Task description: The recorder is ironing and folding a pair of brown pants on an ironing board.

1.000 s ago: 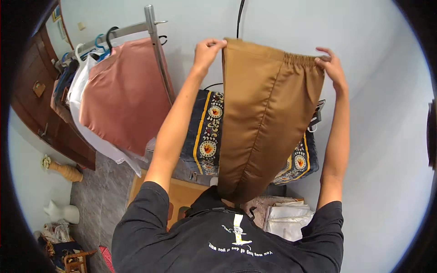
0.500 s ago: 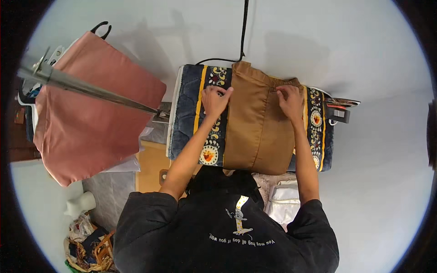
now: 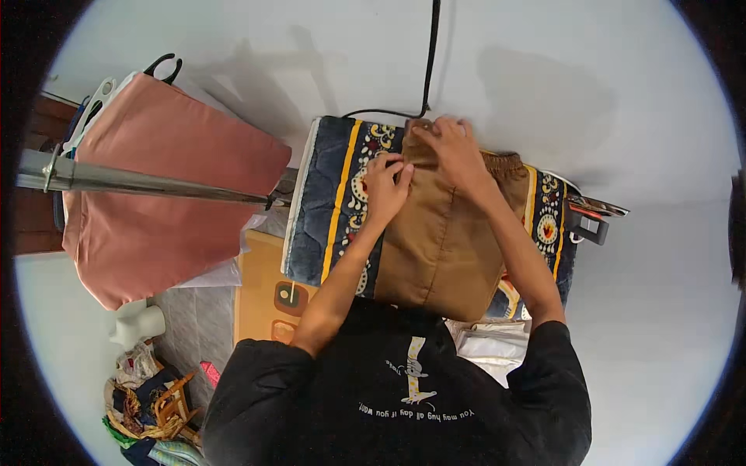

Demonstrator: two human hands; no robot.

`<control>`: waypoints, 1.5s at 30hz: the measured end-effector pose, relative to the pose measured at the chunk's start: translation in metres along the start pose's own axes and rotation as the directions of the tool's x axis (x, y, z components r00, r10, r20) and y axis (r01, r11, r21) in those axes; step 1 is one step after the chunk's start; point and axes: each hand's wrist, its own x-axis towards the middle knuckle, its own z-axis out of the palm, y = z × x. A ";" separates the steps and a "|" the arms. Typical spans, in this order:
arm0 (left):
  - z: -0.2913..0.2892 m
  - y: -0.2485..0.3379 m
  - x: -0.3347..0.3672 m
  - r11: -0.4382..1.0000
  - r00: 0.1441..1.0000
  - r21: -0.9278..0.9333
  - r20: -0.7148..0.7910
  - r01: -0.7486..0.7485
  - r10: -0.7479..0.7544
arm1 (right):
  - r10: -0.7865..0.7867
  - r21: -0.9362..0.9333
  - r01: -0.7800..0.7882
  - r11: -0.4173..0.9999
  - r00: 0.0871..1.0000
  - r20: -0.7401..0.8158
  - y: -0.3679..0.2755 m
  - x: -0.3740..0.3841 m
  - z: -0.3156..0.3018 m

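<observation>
A brown satin garment (image 3: 439, 241) with a gathered elastic waistband lies over a padded board covered in dark blue patterned cloth (image 3: 311, 194). A seam runs down its middle, and its near end hangs over the board's front edge. My right hand (image 3: 458, 155) has reached to the upper left corner, its fingers closed on the bunched waistband. Just below, at the garment's left edge, my left hand (image 3: 391, 186) has its fingers curled in a pinch on the cloth. Part of what the fingertips grip is hidden.
A pink satin cloth (image 3: 171, 194) hangs at the left, behind a metal pole (image 3: 155, 185). A black cord (image 3: 430, 62) runs down the wall. An iron-like metal object (image 3: 598, 206) sits at the board's right end. Lower left stands a basket of cloths (image 3: 155, 404).
My right hand has moved left from the waistband's right side to its upper left corner, bunching it. My left hand has shifted right and slightly down onto the garment's edge.
</observation>
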 end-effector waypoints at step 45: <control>0.068 -0.015 0.078 0.923 0.897 0.272 0.277 0.271 -0.345 | 0.106 0.557 -0.240 0.795 0.959 0.261 0.013 -0.105 -0.165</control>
